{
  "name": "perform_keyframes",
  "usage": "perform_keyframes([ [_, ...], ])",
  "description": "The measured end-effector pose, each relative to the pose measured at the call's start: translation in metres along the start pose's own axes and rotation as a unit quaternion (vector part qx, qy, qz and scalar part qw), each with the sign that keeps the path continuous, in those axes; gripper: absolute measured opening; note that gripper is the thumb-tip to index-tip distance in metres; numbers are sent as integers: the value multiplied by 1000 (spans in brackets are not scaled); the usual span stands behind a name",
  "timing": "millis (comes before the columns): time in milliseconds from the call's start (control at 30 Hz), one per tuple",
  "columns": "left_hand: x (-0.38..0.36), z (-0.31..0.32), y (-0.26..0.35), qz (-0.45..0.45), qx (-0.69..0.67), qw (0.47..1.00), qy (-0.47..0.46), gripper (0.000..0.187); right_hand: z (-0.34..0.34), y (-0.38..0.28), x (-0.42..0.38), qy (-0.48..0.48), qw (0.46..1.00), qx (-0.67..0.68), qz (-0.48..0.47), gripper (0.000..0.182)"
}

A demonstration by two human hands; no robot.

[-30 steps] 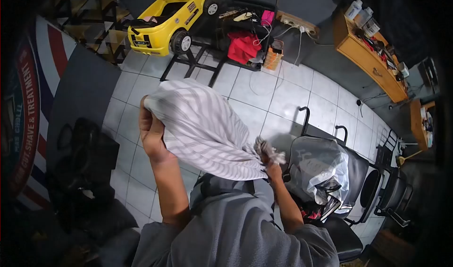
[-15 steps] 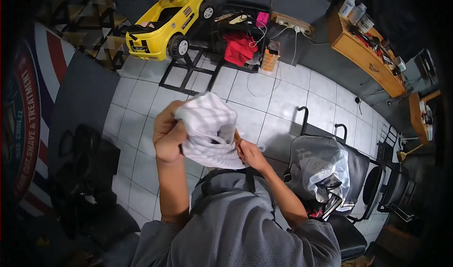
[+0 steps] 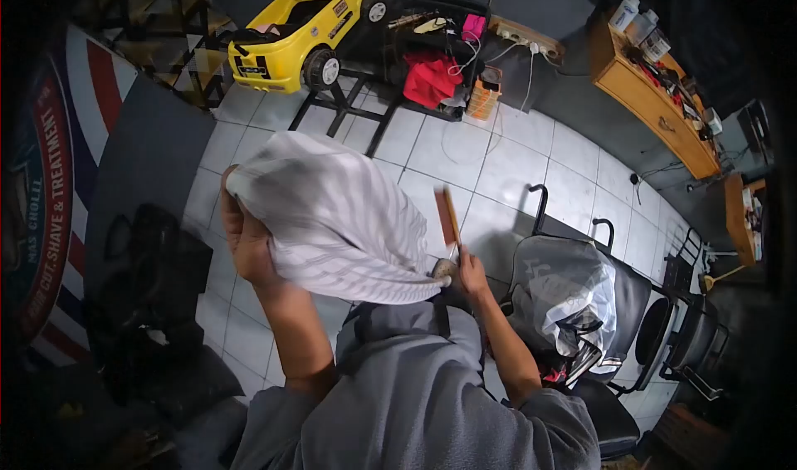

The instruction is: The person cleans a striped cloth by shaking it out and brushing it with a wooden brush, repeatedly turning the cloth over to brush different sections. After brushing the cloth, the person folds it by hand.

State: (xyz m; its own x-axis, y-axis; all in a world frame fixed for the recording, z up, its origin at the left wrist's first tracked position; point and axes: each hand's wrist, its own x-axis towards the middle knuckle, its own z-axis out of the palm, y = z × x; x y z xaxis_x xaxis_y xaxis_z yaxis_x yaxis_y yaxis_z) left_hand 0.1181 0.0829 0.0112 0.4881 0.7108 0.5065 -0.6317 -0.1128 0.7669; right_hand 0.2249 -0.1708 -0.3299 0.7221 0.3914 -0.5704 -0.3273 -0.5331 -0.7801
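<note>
A white-and-grey striped cloth (image 3: 332, 212) spreads out in front of my body, billowed and slightly blurred. Its upper left edge is gripped by my left hand (image 3: 249, 237), whose fingers are partly behind the fabric. To the right, my right hand (image 3: 473, 275) is closed round the handle of a brush (image 3: 448, 217), which points upward with its reddish-brown bristles to the left. The lower right end of the cloth lies close to my right hand, beside a small brownish object (image 3: 443, 269) that I cannot make out.
A yellow toy car (image 3: 303, 34) stands at the top left, near a red cloth (image 3: 430, 80) in a black case. Clear plastic (image 3: 569, 283) covers a black chair at right. A wooden shelf (image 3: 652, 96) with bottles is at upper right.
The striped cloth has opened out from a bunched shape. My left hand has moved left and down with its edge. The brush, mostly hidden before, now shows upright in my right hand.
</note>
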Motion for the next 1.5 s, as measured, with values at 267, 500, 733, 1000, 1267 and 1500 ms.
perform_keyframes([
  [267,-1,48,0,5,67,995,-79,16,18,-201,-118,-172,885,160,-403,37],
  [500,2,38,6,3,1,993,118,28,44,-71,-29,-136,928,-280,-206,41],
  [733,-11,-77,-26,285,614,725,128,39,-17,121,22,-151,877,-455,-11,48],
  [1000,-2,22,2,-28,-102,994,-11,28,-30,-124,-45,-249,910,330,37,47],
  [1267,-4,25,3,39,82,996,17,32,26,-138,-47,-396,897,173,-95,52],
  [1500,-8,-22,11,219,560,798,37,40,16,152,41,-164,903,-397,29,54],
])
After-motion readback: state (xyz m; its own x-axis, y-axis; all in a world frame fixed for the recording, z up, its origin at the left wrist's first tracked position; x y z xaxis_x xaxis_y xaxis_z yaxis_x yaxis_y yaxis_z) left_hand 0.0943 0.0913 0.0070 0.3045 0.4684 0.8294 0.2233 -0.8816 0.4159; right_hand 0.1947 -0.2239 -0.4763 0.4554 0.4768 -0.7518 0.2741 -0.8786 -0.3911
